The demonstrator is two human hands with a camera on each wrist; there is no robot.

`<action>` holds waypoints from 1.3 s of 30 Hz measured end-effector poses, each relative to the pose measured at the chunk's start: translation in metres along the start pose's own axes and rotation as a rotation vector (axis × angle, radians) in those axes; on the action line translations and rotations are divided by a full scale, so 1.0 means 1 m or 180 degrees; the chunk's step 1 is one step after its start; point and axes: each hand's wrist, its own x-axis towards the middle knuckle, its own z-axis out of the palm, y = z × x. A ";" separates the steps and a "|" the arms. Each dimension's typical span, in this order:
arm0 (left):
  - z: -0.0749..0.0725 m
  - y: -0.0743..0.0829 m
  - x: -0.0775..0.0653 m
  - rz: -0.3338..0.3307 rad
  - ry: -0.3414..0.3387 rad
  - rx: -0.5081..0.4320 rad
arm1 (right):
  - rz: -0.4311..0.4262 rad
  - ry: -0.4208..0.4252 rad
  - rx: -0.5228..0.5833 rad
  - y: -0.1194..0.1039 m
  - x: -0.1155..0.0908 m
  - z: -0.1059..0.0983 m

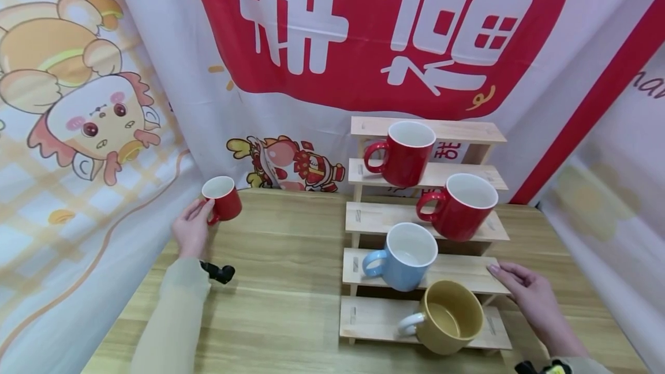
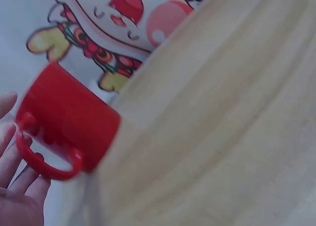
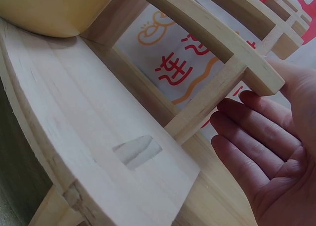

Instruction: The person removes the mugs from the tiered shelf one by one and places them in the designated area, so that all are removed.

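So I'm pinching a small red mug (image 1: 228, 206) with my left hand (image 1: 191, 232), over in the left part of the head view, thumb and fingers gripping it on the handle side. Its white inside is facing up, and it's either standing on the desk (image 1: 275, 258) or hanging just over it (honestly can't tell which). Meanwhile my right hand (image 1: 535, 296) is pinching the right end of the wooden rack (image 1: 363, 218) at lower right, on its second-lowest board, thumb lying on top and fingers reaching underneath. So my hands are working well apart, one on each side.

The rack is carrying four more mugs, stepping down the right half of the frame: an upper red one (image 1: 407, 160), a lower red one (image 1: 459, 212), a light blue mug (image 1: 402, 267) and, at bottom right, a mustard mug (image 1: 436, 328) with a white handle. Behind everything, a printed cloth (image 1: 363, 45) is hanging across the top.
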 end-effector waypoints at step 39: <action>0.187 0.133 -0.177 0.1360 -0.2582 -0.0064 | -0.0023 0.0007 -0.0012 0.002 0.002 -0.001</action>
